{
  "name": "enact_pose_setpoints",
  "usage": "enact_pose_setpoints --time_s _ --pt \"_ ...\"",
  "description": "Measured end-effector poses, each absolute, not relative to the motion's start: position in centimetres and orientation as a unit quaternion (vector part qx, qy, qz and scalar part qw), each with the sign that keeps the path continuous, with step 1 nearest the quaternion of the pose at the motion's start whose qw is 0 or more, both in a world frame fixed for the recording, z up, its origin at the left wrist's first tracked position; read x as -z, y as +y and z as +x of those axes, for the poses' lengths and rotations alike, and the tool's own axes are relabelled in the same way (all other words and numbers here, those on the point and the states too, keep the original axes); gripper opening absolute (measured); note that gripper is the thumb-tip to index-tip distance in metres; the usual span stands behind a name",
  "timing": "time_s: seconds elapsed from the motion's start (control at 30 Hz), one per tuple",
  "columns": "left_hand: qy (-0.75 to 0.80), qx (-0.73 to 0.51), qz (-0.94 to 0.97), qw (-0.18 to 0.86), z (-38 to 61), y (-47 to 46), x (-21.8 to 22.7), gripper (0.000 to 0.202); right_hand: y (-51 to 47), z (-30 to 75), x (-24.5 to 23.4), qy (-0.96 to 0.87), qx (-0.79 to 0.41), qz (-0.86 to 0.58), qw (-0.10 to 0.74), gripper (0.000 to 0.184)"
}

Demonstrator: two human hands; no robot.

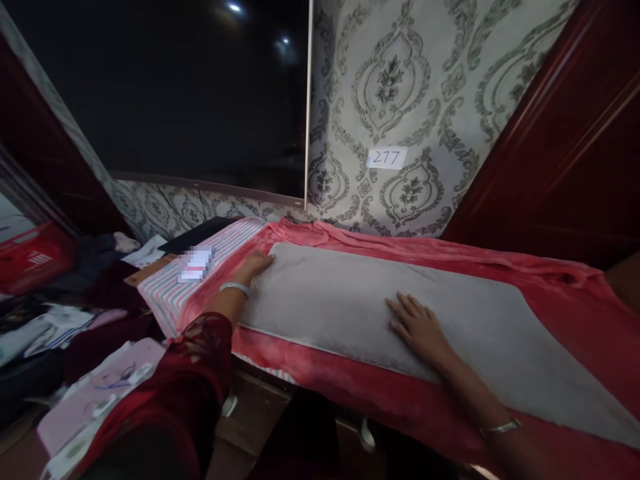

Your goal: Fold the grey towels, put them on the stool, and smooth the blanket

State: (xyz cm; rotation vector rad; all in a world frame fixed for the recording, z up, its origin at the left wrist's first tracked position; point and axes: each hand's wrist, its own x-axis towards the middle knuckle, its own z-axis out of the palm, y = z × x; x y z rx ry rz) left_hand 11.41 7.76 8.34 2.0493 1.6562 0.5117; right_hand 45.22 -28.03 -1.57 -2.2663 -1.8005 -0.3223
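Note:
A grey rectangular piece of cloth or a thin mat (pixel 330 300) lies spread over a red plush blanket (pixel 320 357). On the mat's front half, my right hand (pixel 417 330) rests palm down with its fingers spread. At the mat's left edge, near the far corner, is my left hand (pixel 256 265); its fingers reach over the edge and look stretched out, though they are partly hidden. Each wrist wears a silvery bangle.
A striped cloth (pixel 165 293) shows under the blanket at left, with a blurred-out card (pixel 196 265) on it. Heaped clothes and a pink board (pixel 100 393) lie at left. Behind are a large dark TV (pixel 200 100) and patterned wall with a "277" label (pixel 387 158).

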Motion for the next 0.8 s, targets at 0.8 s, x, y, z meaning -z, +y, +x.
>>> enact_pose_setpoints --time_s 0.8 --pt "0.600 -0.198 0.751 0.191 16.6 13.3 -6.3 0.024 -28.9 45.0 3.2 -0.626 0.129 -0.764 0.083 0.058"
